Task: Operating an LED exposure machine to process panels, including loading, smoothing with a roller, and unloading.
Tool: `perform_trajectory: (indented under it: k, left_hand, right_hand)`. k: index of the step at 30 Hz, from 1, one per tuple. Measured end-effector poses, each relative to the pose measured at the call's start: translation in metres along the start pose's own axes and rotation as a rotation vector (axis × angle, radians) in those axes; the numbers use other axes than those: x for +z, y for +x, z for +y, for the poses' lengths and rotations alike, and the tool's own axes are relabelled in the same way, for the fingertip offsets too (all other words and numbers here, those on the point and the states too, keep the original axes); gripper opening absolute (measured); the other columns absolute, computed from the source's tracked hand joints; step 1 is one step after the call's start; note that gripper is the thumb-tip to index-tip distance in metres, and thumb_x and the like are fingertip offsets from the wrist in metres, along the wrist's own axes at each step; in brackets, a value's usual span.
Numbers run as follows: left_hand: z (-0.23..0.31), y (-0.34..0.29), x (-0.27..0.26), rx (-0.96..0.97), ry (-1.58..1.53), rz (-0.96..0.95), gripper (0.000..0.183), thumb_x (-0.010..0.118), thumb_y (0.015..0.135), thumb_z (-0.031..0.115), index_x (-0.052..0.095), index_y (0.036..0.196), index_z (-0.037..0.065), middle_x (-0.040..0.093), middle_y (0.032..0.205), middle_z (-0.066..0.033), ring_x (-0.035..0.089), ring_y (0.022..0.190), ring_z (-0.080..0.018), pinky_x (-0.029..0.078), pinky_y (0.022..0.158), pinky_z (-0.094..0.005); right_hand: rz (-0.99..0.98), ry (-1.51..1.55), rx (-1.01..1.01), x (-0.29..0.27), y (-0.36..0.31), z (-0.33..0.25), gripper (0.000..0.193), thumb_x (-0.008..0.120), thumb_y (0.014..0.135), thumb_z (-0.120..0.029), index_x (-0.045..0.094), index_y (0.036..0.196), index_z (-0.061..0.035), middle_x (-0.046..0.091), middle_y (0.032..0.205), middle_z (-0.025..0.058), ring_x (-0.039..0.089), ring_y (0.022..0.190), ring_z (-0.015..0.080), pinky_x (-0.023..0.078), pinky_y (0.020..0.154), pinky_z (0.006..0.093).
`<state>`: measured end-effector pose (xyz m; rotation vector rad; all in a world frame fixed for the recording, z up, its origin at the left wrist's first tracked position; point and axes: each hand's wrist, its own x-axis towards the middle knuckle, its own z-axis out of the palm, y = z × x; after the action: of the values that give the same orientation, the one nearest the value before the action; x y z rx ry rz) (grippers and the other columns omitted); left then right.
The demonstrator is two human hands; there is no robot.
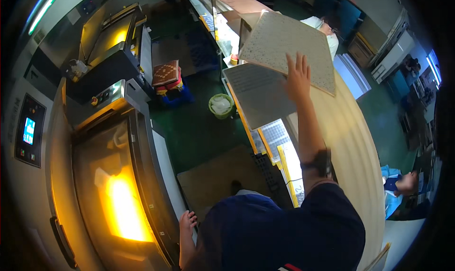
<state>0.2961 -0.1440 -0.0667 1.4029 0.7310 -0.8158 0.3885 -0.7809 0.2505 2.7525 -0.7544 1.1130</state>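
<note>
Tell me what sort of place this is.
Probably a workshop or small factory: there's a large machine glowing yellow, a control panel with a lit screen, and a flat speckled board beneath the right hand.

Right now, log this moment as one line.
Right hand: open, over speckled panel, contact unclear | Left hand: no object visible | Gray panel: partly hidden by speckled panel | Near machine: glowing inside

I observe remotely a matt, speckled board (289, 41); a dull grey sheet (258, 98); a smooth, wood-look bench (355, 133); a plastic-looking basket (212, 110).
</note>
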Motion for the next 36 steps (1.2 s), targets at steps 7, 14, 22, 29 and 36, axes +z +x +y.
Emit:
perform_trajectory:
  k: [7,14,22,29,36]
  left_hand:
    - [0.116,-0.002,0.138,0.275,0.355,-0.292,0.046,0.057,0.096,0.038,0.050,0.132,0.009,0.064,0.107,-0.0015,0.058,0.086,-0.0081,0.043,0.065,-0.0210]
    - [0.283,-0.102,0.283,0.372,0.036,-0.872,0.065,0.050,0.095,0.052,0.044,0.138,0.005,0.059,0.126,-0.0129,0.059,0.111,-0.0237,0.048,0.092,-0.0392]
    - [0.286,-0.106,0.262,0.493,0.076,-0.677,0.040,0.061,0.088,0.009,0.052,0.125,-0.005,0.063,0.116,-0.0145,0.063,0.100,-0.0235,0.051,0.088,-0.0369]
    - [0.253,-0.080,0.080,0.737,-0.280,-0.458,0.039,0.060,0.087,0.004,0.054,0.124,-0.004,0.064,0.114,-0.0151,0.063,0.103,-0.0261,0.051,0.091,-0.0399]
    - [0.183,-0.119,-0.092,0.496,-0.620,0.216,0.048,0.060,0.089,0.008,0.043,0.133,-0.005,0.057,0.125,-0.0209,0.062,0.106,-0.0354,0.051,0.092,-0.0504]
  right_hand:
    - [-0.073,-0.189,0.019,0.027,-0.035,0.025,0.048,0.067,0.081,-0.019,0.055,0.128,-0.0154,0.056,0.129,0.0036,0.053,0.118,0.0238,0.043,0.094,0.0442]
    - [-0.135,0.050,-0.157,-0.097,-0.154,-0.045,0.049,0.069,0.075,-0.018,0.062,0.123,-0.0182,0.060,0.131,0.0019,0.058,0.111,0.0229,0.044,0.093,0.0401]
    - [-0.196,0.160,-0.339,-0.128,-0.206,-0.089,0.049,0.069,0.073,-0.021,0.065,0.122,-0.0225,0.059,0.134,-0.0021,0.057,0.115,0.0166,0.043,0.099,0.0370]
    - [-0.389,0.445,-0.542,-0.038,-0.213,-0.181,0.052,0.066,0.076,-0.014,0.062,0.126,-0.0242,0.053,0.140,-0.0018,0.046,0.130,0.0218,0.033,0.109,0.0452]
    - [-0.578,0.714,-1.031,0.005,-0.206,-0.357,0.056,0.062,0.077,-0.006,0.059,0.130,-0.0267,0.051,0.142,-0.0018,0.041,0.136,0.0264,0.027,0.113,0.0501]
